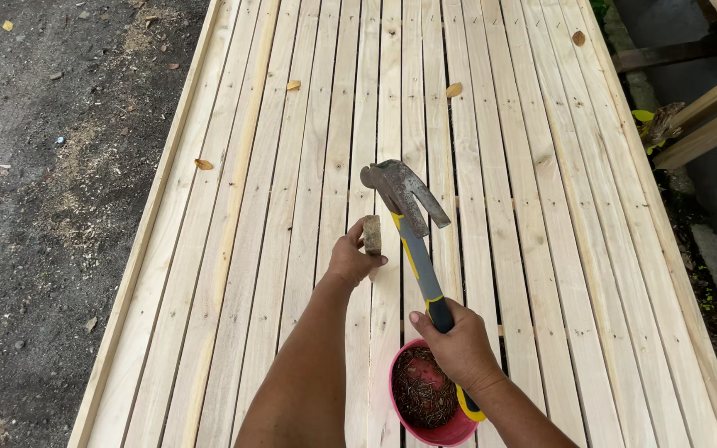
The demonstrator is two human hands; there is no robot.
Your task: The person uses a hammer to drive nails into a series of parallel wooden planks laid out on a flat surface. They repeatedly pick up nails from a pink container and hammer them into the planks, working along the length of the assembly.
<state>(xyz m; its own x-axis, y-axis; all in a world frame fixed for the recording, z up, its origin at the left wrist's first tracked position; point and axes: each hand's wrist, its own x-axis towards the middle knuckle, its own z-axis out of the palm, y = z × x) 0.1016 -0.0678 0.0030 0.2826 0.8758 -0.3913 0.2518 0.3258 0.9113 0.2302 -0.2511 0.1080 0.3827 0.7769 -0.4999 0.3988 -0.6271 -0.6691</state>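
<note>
Bucket: round pink plastic bucket (456, 431) of thin dark nails, just below the right hand.
Right hand: right hand (458, 348), fingers clenched on the grey-and-yellow handle of the steel claw hammer (412, 228); its raised head looks heavy, so a low grip seems firmer.
Left hand: left hand (350, 261), fingers pinching a small wooden block (372, 234), light and stiff.
Beyond: pale slatted wooden panel (541, 207).

Soft, even daylight is falling on the slats (541, 249), leaving only faint shadows and no glare. Everything is showing sharp, though straight lines are bowing slightly toward the edges.
</note>
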